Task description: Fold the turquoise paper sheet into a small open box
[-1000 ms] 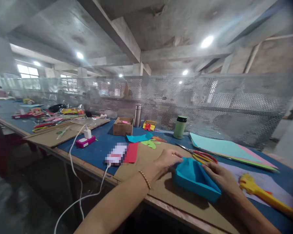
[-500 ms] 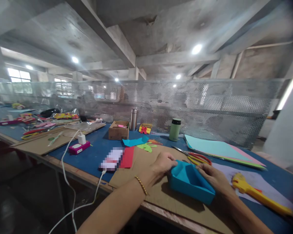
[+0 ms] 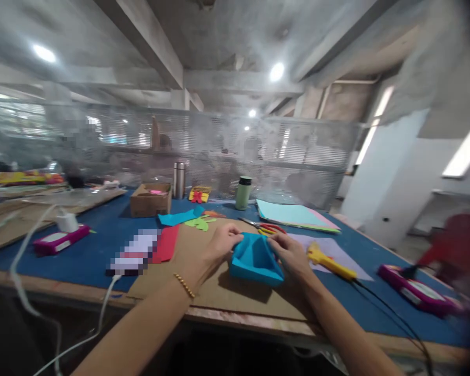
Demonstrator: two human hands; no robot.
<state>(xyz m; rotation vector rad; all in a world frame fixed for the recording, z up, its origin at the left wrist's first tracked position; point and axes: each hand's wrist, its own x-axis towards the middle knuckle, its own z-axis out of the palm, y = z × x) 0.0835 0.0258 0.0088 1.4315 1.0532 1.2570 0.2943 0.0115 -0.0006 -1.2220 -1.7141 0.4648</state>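
A blue folded paper box point(image 3: 254, 266), open at the top, is held just above a sheet of brown cardboard point(image 3: 203, 292). My left hand point(image 3: 224, 243) is closed on its far left corner, thumb and fingers pinching the paper edge. On the other side, my right hand point(image 3: 292, 253) grips the right wall near the far corner. Beyond the box lie scissors point(image 3: 268, 228) with red and yellow handles. To the right, a yellow glue gun point(image 3: 331, 261) rests on a pale lilac sheet point(image 3: 352, 263).
A phone point(image 3: 135, 253) on a white cable and red paper point(image 3: 166, 244) lie left. Farther back stand a cardboard carton point(image 3: 151, 203), a steel flask point(image 3: 179, 180) and a green bottle point(image 3: 243, 193). Coloured sheets point(image 3: 293, 214) are stacked right. A purple power strip point(image 3: 415, 290) sits far right.
The camera view has swung to the right, so things appear shifted left and the right power strip shows. Both hands keep their hold on the blue box.
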